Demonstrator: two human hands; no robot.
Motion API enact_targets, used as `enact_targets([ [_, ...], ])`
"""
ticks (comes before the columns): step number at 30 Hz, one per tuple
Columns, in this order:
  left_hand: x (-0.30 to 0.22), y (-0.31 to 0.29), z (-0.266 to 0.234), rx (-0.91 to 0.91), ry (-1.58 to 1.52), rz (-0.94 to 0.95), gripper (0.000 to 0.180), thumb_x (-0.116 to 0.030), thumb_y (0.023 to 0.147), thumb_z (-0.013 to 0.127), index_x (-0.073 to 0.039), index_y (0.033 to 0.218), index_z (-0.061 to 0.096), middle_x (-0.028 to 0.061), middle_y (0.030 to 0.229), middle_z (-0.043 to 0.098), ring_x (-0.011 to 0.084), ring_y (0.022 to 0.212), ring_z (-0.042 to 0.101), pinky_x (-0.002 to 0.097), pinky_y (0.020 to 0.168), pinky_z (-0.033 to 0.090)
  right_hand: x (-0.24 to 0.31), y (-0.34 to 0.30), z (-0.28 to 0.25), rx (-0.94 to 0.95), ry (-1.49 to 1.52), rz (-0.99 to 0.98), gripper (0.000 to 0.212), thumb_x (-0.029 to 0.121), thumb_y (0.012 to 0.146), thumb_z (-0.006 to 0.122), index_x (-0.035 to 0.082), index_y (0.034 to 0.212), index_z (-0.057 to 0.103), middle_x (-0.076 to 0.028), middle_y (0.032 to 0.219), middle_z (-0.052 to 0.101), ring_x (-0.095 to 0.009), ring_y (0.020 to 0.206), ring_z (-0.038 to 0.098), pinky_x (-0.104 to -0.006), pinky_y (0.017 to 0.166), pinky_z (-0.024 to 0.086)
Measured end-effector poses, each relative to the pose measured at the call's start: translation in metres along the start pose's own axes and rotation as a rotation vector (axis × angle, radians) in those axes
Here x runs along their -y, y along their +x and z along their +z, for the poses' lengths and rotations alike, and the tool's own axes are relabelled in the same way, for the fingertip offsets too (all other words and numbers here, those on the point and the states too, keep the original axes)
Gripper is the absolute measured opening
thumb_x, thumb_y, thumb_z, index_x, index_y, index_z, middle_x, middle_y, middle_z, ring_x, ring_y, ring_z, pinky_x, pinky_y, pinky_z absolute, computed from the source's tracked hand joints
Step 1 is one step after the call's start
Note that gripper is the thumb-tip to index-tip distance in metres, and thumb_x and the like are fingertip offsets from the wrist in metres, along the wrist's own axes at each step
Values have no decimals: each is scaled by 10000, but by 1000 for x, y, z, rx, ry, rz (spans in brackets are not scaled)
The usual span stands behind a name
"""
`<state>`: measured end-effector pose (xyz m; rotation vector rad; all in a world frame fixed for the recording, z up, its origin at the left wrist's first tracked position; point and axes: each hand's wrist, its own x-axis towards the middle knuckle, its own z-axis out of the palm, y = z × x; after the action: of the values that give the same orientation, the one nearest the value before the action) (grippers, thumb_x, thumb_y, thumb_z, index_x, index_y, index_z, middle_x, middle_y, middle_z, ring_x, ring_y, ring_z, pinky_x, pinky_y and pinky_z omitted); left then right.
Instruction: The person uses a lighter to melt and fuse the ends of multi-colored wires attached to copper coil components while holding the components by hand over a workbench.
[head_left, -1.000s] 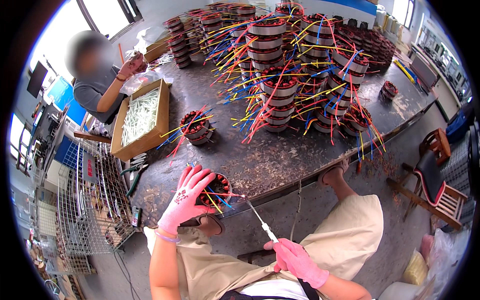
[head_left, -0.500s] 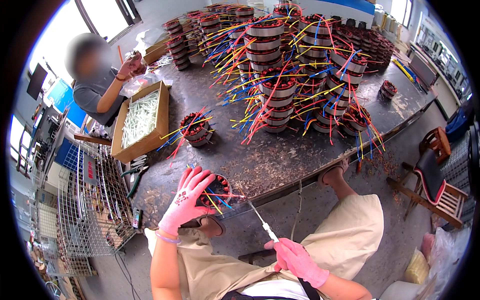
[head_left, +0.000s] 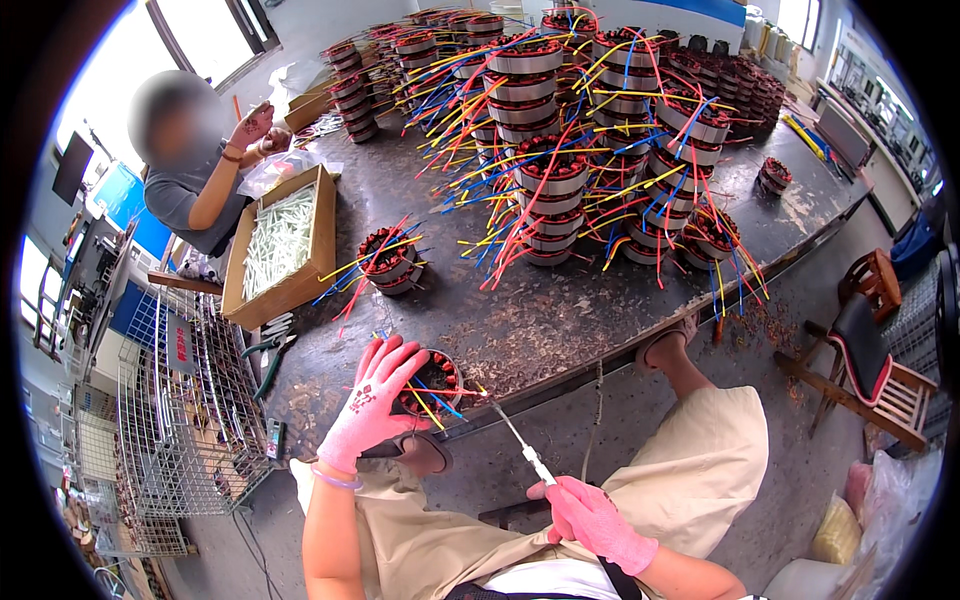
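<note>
Round ring (head_left: 456, 383) had red coils (head_left: 444, 363), bright wires (head_left: 441, 401), left hand (head_left: 376, 397) curved and held it, right hand (head_left: 594, 519) gripped white tool (head_left: 537, 464)

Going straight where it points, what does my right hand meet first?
The white-handled tool in the right hand seems to meet the red wire's end first, then perhaps the tabletop; depth is unclear.

Red characters (head_left: 182, 344) stand on a grey sign (head_left: 179, 330) on wire mesh (head_left: 190, 455).
</note>
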<state>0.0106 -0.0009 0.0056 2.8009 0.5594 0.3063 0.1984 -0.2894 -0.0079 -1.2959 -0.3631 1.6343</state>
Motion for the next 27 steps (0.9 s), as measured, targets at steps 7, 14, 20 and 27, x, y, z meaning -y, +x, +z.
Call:
enact_targets([
  [7, 1, -1, 1, -2, -3, 4, 983, -330, 553, 865, -83, 1426, 488, 126, 1446, 476, 378, 1417, 356, 532, 1206, 232, -1, 0, -1, -2, 24, 5, 343, 252, 1054, 457, -8, 1213, 614, 16, 611, 429, -80, 562, 441, -285, 625, 510],
  [14, 2, -1, 1, 0, -9, 5, 982, -326, 557, 864, -84, 1429, 483, 129, 1445, 474, 381, 1416, 356, 532, 1207, 228, 2, 0, 2, 0, 15, 12, 337, 253, 1053, 461, -2, 1209, 616, 15, 618, 425, -79, 571, 442, -285, 623, 506],
  [20, 1, 0, 0, -1, -9, 6, 979, -317, 558, 864, -83, 1429, 483, 129, 1442, 475, 380, 1414, 357, 531, 1206, 227, -1, 1, 0, 13, 27, -5, 335, 254, 1049, 464, 1, 1208, 617, 13, 614, 422, -79, 559, 438, -281, 619, 506],
  [27, 0, 1, 1, -15, -21, 1, 995, -321, 522, 885, -90, 1412, 506, 126, 1408, 500, 372, 1388, 389, 532, 1202, 238, 0, 0, -1, -6, 23, 9, 339, 246, 1055, 451, -11, 1209, 609, 16, 600, 428, -73, 543, 429, -286, 621, 515],
])
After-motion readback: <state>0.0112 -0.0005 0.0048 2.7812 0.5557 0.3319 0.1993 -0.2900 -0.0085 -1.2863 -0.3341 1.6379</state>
